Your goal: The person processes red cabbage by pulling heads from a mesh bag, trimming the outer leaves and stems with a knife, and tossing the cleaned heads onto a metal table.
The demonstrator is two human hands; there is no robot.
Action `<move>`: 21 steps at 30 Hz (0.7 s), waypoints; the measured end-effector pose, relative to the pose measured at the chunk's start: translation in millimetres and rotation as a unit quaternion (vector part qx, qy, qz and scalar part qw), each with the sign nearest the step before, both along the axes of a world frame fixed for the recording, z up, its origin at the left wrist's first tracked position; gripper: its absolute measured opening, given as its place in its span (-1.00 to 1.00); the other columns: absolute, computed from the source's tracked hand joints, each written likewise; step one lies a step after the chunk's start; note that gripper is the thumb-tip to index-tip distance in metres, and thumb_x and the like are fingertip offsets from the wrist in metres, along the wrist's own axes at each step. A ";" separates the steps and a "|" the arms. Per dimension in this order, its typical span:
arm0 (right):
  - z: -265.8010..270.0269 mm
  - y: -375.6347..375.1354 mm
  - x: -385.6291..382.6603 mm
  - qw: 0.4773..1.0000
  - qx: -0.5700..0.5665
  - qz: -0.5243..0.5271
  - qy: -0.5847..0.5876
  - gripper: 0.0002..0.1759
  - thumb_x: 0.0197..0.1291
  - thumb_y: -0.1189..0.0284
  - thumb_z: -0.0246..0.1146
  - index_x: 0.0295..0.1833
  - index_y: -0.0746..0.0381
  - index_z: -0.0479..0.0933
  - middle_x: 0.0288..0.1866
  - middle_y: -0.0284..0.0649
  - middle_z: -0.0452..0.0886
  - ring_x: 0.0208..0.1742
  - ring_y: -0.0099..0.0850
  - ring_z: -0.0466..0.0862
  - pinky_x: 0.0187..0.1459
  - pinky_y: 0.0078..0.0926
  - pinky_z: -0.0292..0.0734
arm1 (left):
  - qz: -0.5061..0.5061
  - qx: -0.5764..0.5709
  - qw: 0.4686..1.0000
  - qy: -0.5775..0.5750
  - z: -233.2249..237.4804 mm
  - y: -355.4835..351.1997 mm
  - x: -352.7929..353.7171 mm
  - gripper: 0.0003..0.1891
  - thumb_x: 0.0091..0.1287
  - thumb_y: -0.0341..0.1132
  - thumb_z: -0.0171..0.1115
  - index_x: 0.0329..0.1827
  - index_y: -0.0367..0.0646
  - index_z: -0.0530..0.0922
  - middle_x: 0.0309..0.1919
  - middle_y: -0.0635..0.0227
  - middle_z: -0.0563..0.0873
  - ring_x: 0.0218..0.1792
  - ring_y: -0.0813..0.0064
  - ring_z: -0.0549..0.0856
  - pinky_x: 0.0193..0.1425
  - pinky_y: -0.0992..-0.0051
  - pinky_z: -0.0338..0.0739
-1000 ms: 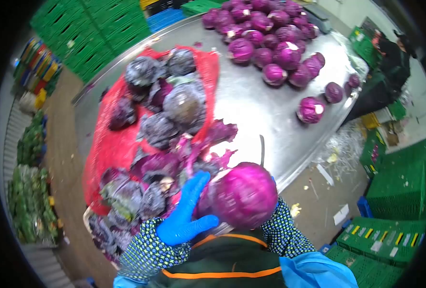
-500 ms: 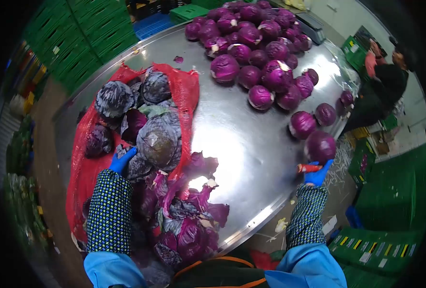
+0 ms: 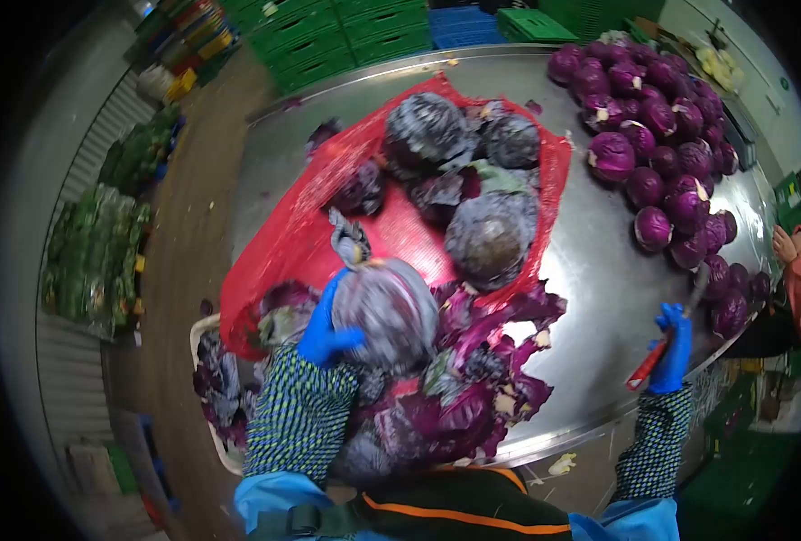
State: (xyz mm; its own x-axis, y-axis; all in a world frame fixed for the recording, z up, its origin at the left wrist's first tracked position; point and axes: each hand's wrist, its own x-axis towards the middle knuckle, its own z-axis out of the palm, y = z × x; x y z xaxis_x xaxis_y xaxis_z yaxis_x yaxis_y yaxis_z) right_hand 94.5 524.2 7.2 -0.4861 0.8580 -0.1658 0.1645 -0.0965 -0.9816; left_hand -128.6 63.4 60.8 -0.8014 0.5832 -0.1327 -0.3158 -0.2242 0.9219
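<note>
My left hand [image 3: 326,326], in a blue glove, is closed on the side of a red cabbage [image 3: 390,316] that still has dull outer leaves and is blurred by motion. A red mesh sack [image 3: 274,270] lies spread behind it, with several untrimmed cabbages [image 3: 492,239] inside. Loose purple leaves [image 3: 459,417] are heaped just below the held cabbage. On the right, my right hand [image 3: 671,353], also gloved, grips a knife [image 3: 646,368] by its red handle. The knife's blade points up and away, near the pile of trimmed cabbages [image 3: 651,228].
The cabbages stand on a metal table [image 3: 599,343]. Green crates [image 3: 301,41] are stacked beyond its far edge. At the left, a pale bin [image 3: 229,458] holds leaves. Another person's hand [image 3: 787,243] is at the right edge of the table.
My left hand has lifted a cabbage from the sack and brought it nearer my body. My right hand has left the trimmed cabbage it was beside, still with the knife. The view has turned left.
</note>
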 end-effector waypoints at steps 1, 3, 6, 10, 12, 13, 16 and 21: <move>7.5 -32.6 -15.2 0.998 -0.019 0.060 0.003 -0.49 0.22 0.17 0.11 0.24 0.15 0.32 0.12 -0.35 0.49 0.01 -0.54 0.51 -0.30 -0.57 0.39 | -0.054 -0.062 0.994 0.078 27.4 -7.1 16.3 0.00 -0.23 -0.16 0.55 0.31 -0.27 0.18 0.21 0.13 0.37 0.26 0.22 0.38 0.34 0.27 0.24; 26.9 -111.9 -40.9 0.983 -0.060 0.171 0.036 -0.52 0.16 0.34 0.16 0.21 0.18 0.34 0.06 -0.32 0.50 -0.04 -0.58 0.51 -0.39 -0.71 0.45 | -0.126 -0.272 0.873 0.385 32.4 -35.3 44.3 0.03 -0.28 -0.17 0.59 0.32 -0.25 0.20 0.25 0.06 0.30 0.31 0.14 0.28 0.36 0.23 0.18; 26.6 -213.7 -42.2 0.927 -0.156 0.341 -0.009 -0.55 0.21 0.57 0.11 0.24 0.25 0.32 -0.01 -0.33 0.53 -0.13 -0.64 0.51 -0.28 -0.71 0.49 | -0.193 -0.358 0.821 0.400 -18.6 -43.3 91.7 0.06 -0.34 -0.13 0.59 0.33 -0.20 0.21 0.30 -0.04 0.22 0.34 -0.02 0.19 0.37 0.14 0.13; 19.9 -297.0 -11.8 0.885 -0.006 0.457 0.091 -0.44 0.17 0.65 0.11 0.32 0.28 0.24 0.10 -0.17 0.51 0.10 -0.48 0.48 0.13 -0.51 0.35 | -0.093 -0.438 0.793 0.414 -72.5 -45.6 135.6 0.08 -0.33 -0.07 0.57 0.34 -0.13 0.19 0.35 -0.07 0.13 0.34 -0.13 0.13 0.36 0.05 0.10; 30.1 -311.3 -6.7 0.822 0.033 0.560 0.101 -0.41 0.15 0.63 0.12 0.33 0.25 0.23 0.09 -0.13 0.51 0.11 -0.43 0.49 0.14 -0.49 0.35 | -0.012 -0.499 0.789 0.358 -66.1 -35.3 149.7 0.05 -0.29 -0.04 0.56 0.35 -0.07 0.18 0.31 -0.16 0.11 0.30 -0.22 0.12 0.34 0.01 0.10; 14.9 -308.9 -8.4 0.814 0.006 0.580 -0.039 -0.41 0.17 0.59 0.11 0.34 0.27 0.21 0.09 -0.11 0.51 0.10 -0.41 0.50 0.11 -0.49 0.37 | -0.014 -0.494 0.792 0.358 -68.9 -33.9 153.0 0.05 -0.29 -0.04 0.56 0.35 -0.07 0.18 0.31 -0.16 0.11 0.30 -0.22 0.12 0.34 0.01 0.10; -39.0 -285.8 -16.0 0.893 0.097 0.440 -0.016 -0.44 0.19 0.54 0.12 0.34 0.24 0.24 0.06 -0.11 0.53 0.00 -0.42 0.55 0.02 -0.53 0.44 | 0.074 -0.462 0.830 0.304 -80.5 -34.5 151.4 0.10 -0.28 -0.02 0.56 0.38 -0.10 0.12 0.29 -0.13 0.12 0.32 -0.04 0.14 0.38 0.10 0.06; -32.5 -320.1 25.9 0.793 0.269 0.529 -0.139 -0.43 0.25 0.24 0.10 0.36 0.03 0.20 -0.22 -0.06 0.60 -0.34 -0.08 0.63 -0.35 -0.20 0.53 | 0.058 -0.500 0.827 0.253 -77.6 -32.8 150.4 0.09 -0.26 0.00 0.54 0.37 -0.11 0.12 0.28 -0.13 0.16 0.32 -0.04 0.15 0.38 0.10 0.07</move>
